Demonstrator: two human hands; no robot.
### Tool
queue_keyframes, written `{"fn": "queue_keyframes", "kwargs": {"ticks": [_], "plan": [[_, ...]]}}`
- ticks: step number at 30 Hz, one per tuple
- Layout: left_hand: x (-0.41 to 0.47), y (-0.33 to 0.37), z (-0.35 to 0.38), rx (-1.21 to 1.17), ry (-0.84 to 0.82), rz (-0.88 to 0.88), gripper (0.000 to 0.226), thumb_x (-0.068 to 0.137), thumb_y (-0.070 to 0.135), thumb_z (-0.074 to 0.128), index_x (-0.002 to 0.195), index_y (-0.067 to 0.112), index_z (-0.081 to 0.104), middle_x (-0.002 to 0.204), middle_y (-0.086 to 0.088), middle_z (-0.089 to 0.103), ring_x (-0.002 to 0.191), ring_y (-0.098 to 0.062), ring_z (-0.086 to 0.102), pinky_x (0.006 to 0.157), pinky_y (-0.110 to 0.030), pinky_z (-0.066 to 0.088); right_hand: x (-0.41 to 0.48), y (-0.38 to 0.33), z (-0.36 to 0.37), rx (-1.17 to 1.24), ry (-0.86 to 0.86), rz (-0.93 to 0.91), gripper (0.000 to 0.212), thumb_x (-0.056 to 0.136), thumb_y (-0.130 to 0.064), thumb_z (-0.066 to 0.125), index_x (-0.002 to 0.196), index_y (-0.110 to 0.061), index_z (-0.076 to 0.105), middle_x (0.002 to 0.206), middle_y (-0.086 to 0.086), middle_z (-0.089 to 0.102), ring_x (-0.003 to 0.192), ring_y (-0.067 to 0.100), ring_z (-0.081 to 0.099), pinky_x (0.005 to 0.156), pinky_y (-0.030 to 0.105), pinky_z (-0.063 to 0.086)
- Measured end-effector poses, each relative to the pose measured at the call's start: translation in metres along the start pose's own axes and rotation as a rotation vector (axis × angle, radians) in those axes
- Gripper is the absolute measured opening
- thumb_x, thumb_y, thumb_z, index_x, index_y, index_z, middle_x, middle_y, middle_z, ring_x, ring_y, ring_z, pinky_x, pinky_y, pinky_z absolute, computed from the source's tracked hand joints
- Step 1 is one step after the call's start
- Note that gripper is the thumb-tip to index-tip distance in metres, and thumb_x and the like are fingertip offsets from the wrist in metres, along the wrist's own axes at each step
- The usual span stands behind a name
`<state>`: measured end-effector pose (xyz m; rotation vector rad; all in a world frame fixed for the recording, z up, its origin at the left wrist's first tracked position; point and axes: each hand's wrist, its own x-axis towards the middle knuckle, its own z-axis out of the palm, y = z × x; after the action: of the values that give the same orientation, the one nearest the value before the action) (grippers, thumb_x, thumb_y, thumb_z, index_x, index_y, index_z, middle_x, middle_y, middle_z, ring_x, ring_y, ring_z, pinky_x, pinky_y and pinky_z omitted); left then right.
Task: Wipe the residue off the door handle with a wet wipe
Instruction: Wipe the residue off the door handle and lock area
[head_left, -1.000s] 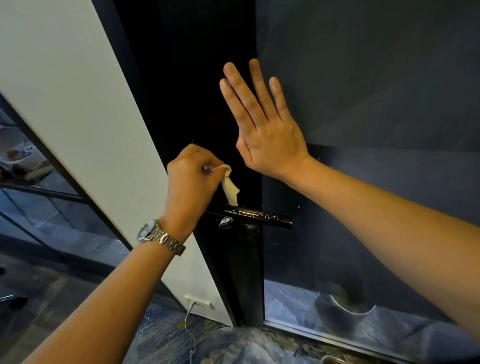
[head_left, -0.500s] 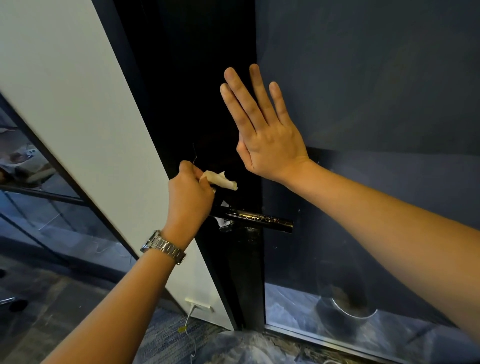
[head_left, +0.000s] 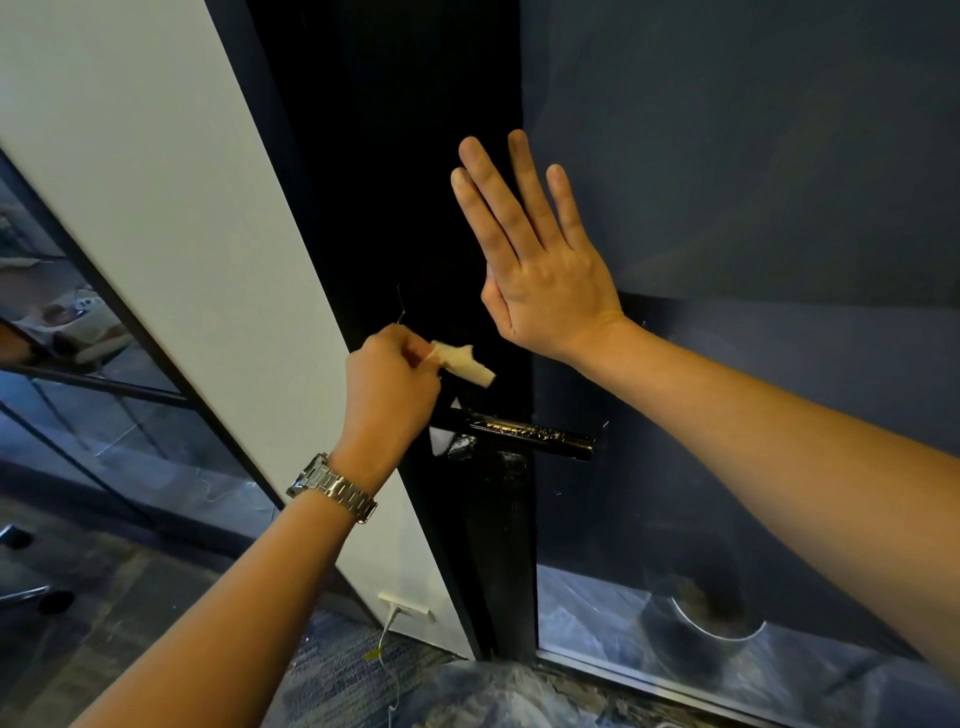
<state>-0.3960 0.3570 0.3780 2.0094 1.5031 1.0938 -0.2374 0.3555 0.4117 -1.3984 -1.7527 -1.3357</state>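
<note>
While pinching one end of a crumpled cream wet wipe (head_left: 465, 361) between thumb and forefinger of the left hand (head_left: 392, 387), curls the rest into the palm. Holds the wipe's free end out to the right, just above the black lever door handle (head_left: 524, 434) and apart from it. Hides the handle's near end behind the left knuckles; farther along, shows pale patchy residue on the handle's top and a white scrap (head_left: 440, 440) at its base. Wears a steel link wristwatch (head_left: 332, 486) on the left wrist. Lays the right hand (head_left: 545, 280) flat against the door, above and right of the handle, fingers (head_left: 532, 192) straight, close together and pointing up, across the seam between the black door edge (head_left: 415, 156) and the dark blue panel (head_left: 753, 156). Faces a white wall (head_left: 156, 208) at left, with a wall socket (head_left: 405, 605) low beside the frame
</note>
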Motion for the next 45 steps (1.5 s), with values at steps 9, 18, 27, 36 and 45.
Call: {"fn": "queue_keyframes", "kwargs": {"ticks": [9,18,27,36,45], "plan": [[-0.008,0.005,0.001,0.164,0.004,0.283,0.009,0.08,0.015,0.068,0.082,0.007,0.069,0.084,0.004,0.052,0.074,-0.007,0.048,0.06,0.0,0.036,0.001,-0.001,-0.002,0.024,0.005,0.0,0.061,0.083,-0.012,0.044,0.142,-0.003,0.033,0.147,0.015,0.038,0.136,0.039,0.032,0.112,0.048,0.022],[0.0,0.0,0.005,-0.357,-0.236,-0.338,0.011,0.082,0.012,0.063,0.079,0.013,0.053,0.082,-0.005,0.056,0.067,-0.011,0.052,0.058,-0.02,0.042,0.0,0.0,-0.001,0.005,0.014,-0.003,0.061,0.082,-0.012,0.046,0.142,-0.004,0.034,0.147,0.014,0.038,0.136,0.039,0.033,0.113,0.047,0.022],[0.0,-0.002,-0.005,-0.737,-0.347,-0.613,0.019,0.081,0.01,0.065,0.097,0.004,0.058,0.092,-0.014,0.062,0.068,-0.016,0.065,0.051,-0.021,0.053,0.0,0.0,0.0,0.006,0.011,0.0,0.062,0.082,-0.012,0.046,0.142,-0.004,0.033,0.147,0.014,0.037,0.136,0.038,0.032,0.113,0.047,0.021],[-0.012,0.022,-0.012,0.297,-0.247,0.091,0.021,0.083,0.026,0.063,0.093,0.009,0.068,0.079,-0.001,0.056,0.057,-0.006,0.044,0.05,-0.009,0.03,0.001,-0.001,0.0,0.014,0.011,-0.003,0.062,0.082,-0.013,0.045,0.142,-0.004,0.033,0.147,0.014,0.038,0.136,0.039,0.032,0.113,0.047,0.021],[-0.003,0.015,0.006,0.259,-0.198,-0.006,0.017,0.078,0.018,0.068,0.073,0.011,0.054,0.073,-0.003,0.052,0.062,-0.012,0.047,0.052,-0.01,0.038,0.001,0.0,0.0,0.018,0.011,0.0,0.061,0.083,-0.012,0.044,0.142,-0.003,0.034,0.147,0.015,0.038,0.136,0.039,0.032,0.112,0.048,0.022]]}}
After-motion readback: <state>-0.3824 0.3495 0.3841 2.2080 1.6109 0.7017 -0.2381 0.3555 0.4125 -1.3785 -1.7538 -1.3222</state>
